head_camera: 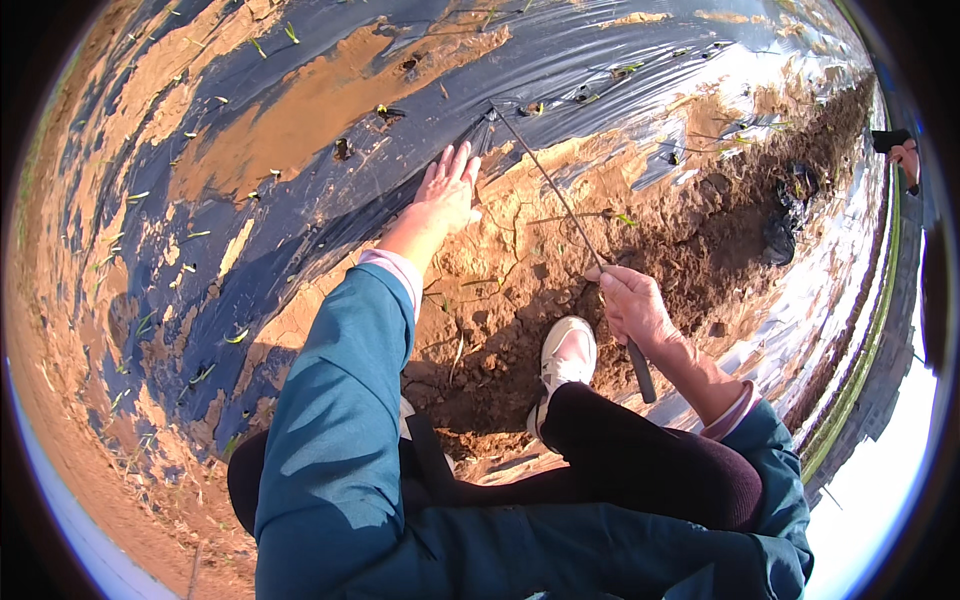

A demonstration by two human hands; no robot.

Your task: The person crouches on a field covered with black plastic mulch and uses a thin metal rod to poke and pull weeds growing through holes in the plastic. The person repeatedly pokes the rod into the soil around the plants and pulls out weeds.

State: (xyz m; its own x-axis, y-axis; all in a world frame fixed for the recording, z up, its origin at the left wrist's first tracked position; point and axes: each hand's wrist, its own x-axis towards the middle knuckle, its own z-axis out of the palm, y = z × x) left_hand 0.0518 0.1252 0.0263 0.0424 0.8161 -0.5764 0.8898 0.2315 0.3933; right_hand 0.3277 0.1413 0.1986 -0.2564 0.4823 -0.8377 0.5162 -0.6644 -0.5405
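My right hand [636,306] grips a thin metal rod [551,184] whose dark handle [641,371] sticks out below the fist. The rod's far tip meets the black plastic mulch film [420,150], which is drawn into taut creases there. With fingers spread, my left hand [448,191] rests palm down at the film's edge, just left of the tip, holding nothing. Bare cracked soil [517,225] lies between my two hands. Small green seedlings [382,110] poke through holes in the film beyond.
Clods and loose dirt [495,367] fill the furrow around my light-coloured shoe [568,356]. A crumpled piece of black plastic [784,225] lies in the furrow to the right. Another person's hand [906,157] with a dark object shows at the far right rim.
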